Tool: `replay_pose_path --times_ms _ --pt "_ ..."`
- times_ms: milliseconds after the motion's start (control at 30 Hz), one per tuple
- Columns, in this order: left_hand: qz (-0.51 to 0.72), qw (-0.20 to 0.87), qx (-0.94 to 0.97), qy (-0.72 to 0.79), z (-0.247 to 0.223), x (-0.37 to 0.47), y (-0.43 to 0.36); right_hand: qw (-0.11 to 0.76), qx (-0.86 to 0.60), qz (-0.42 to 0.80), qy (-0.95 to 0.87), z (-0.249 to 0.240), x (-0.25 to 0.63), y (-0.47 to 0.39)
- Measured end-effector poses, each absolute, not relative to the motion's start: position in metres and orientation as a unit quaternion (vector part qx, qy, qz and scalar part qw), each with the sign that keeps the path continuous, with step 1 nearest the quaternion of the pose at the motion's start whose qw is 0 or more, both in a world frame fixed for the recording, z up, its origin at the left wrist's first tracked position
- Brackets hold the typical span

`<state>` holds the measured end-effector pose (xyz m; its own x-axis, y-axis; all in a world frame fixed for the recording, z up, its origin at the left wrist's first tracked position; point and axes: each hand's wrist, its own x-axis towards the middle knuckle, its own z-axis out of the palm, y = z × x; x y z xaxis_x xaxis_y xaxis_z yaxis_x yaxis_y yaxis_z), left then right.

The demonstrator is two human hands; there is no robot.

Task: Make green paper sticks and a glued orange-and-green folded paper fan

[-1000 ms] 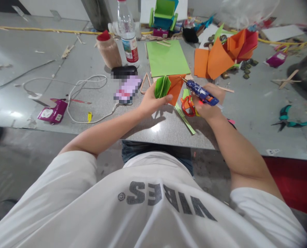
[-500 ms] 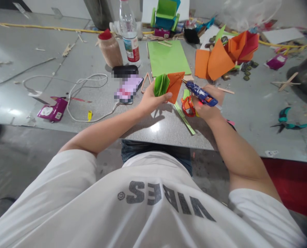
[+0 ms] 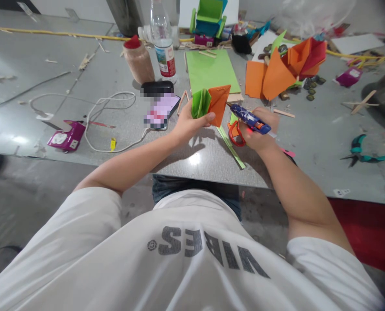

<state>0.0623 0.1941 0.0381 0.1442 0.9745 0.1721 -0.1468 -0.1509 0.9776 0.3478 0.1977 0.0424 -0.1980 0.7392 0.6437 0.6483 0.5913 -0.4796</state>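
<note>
Left-hand pinch: the left hand (image 3: 192, 121) grasps a bright green, many-folded paper piece (image 3: 201, 103) and a tapering orange paper piece (image 3: 219, 103) beside it, thumb across their lower part, above the table (image 3: 192, 162); whether the two are joined, I cannot tell.
Right-hand grasp: the right hand (image 3: 260, 125) is wrapped around a dark blue, pale-streaked glue gun (image 3: 249, 119), nozzle towards the orange paper.
Nozzle and orange edge: a second ago the tip overlapped the orange paper near its upper corner; now it sits just off the right edge, and the paper has shifted slightly left. That suggests a pause in gluing rather than a bead being laid.
Orange surface: matte, flat-faced and crisp-edged, with a faint line near the top, crease or glue.
Green folds: stacked, pointed pleats, slightly glossy.
Under the gun: red-looped scissors (image 3: 231, 137) and thin, straight light-green paper strips (image 3: 231, 147) lie on the speckled grey tabletop.
Beyond the hands: a smooth, rectangular green sheet (image 3: 210, 71); to its right, a large, angular orange-and-red folded paper form (image 3: 278, 77).
Far right: teal-handled metal pliers (image 3: 357, 154), spread apart.
</note>
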Motion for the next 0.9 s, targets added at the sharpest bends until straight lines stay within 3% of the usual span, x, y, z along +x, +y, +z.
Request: replay_pose_path --times_ms 367,900 --pt "0.536 0.534 0.532 0.381 0.043 0.059 0.195 0.485 -0.433 0.031 -0.759 0.045 0.337 0.192" --pt "0.543 0.521 0.538 0.379 0.046 0.054 0.202 0.424 -0.457 0.037 -0.781 0.036 0.344 0.195"
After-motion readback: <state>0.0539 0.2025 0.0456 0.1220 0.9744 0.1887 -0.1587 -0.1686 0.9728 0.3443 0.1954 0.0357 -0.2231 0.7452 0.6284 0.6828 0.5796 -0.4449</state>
